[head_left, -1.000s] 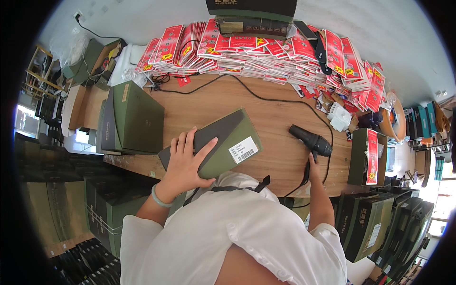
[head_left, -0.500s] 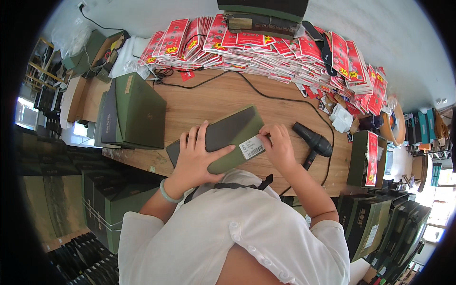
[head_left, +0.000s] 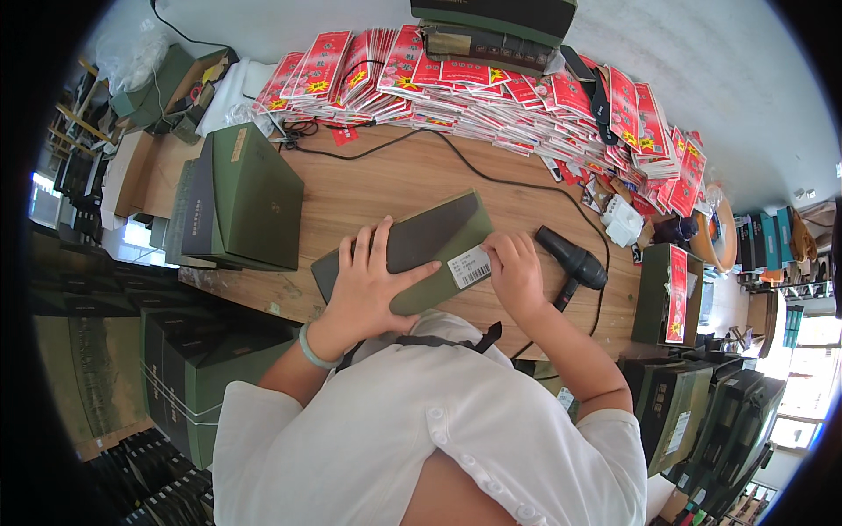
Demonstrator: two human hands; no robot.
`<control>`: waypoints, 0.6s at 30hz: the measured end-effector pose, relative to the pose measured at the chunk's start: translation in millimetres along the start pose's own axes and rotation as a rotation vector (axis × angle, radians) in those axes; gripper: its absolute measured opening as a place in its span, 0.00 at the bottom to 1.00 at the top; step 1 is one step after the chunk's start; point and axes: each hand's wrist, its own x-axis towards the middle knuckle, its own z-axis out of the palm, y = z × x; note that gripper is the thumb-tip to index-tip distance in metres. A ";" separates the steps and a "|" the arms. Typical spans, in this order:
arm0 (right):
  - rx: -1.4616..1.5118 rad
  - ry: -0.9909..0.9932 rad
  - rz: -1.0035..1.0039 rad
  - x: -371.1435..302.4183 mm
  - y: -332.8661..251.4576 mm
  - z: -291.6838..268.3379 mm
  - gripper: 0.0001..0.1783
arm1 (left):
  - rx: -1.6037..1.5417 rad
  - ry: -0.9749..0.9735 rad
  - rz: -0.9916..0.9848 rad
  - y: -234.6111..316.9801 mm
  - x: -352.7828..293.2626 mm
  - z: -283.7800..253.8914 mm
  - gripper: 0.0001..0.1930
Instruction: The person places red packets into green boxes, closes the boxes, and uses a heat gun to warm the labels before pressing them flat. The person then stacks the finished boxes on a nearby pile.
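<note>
A long green and dark grey cardboard box (head_left: 438, 230) lies at a slant on the wooden table in front of me. On its near right part is a white barcode label (head_left: 471, 266). My left hand (head_left: 361, 279) rests across the box's left half, fingers and thumb spread apart over its surface. At the label's right edge, my right hand (head_left: 516, 270) is closed in a pinch on that edge, its fingertips partly covering it. Just right of this hand lies a black hair dryer (head_left: 574, 259), handle toward me.
A large green box (head_left: 263, 197) stands at the table's left. Piles of red printed packets (head_left: 491, 105) line the wall, with dark boxes (head_left: 491, 48) on top. A black cord (head_left: 509, 179) loops over the table. An upright green box (head_left: 658, 289) stands at the right edge.
The view has shifted slightly. The box and both hands sit a little farther right on the table, closer to the hair dryer. My right hand keeps its pinch at the label's edge.
</note>
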 end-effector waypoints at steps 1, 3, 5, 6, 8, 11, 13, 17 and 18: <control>-0.007 -0.012 -0.005 1.5 -1.1 -0.7 0.12 | 0.001 0.007 0.002 -0.3 0.0 -0.1 0.40; -0.031 -0.025 0.030 1.7 -2.9 -1.2 0.11 | 0.005 0.019 0.006 0.1 -0.6 0.5 0.39; -0.034 0.002 0.028 3.2 -3.5 -1.5 0.10 | 0.012 0.035 0.008 0.1 -0.9 1.3 0.39; -0.023 0.036 0.011 2.7 -2.3 -1.7 0.10 | 0.004 0.034 0.007 -0.4 -1.4 0.5 0.39; 0.001 0.074 0.006 0.2 1.7 -1.6 0.10 | -0.012 0.030 0.006 -1.0 -1.1 -0.7 0.38; 0.024 0.078 0.031 -3.5 5.2 -0.1 0.09 | -0.004 0.041 0.010 -0.1 -2.1 1.0 0.38; 0.007 0.073 0.032 -3.1 4.6 -1.2 0.09 | -0.005 0.044 0.006 0.8 -2.4 1.5 0.39; -0.006 0.031 0.028 -2.4 -0.4 -4.4 0.09 | -0.008 0.040 0.004 1.6 -2.3 0.5 0.39; -0.007 0.020 0.030 -2.1 -0.4 -5.1 0.09 | -0.009 0.041 0.003 1.9 -2.2 1.0 0.39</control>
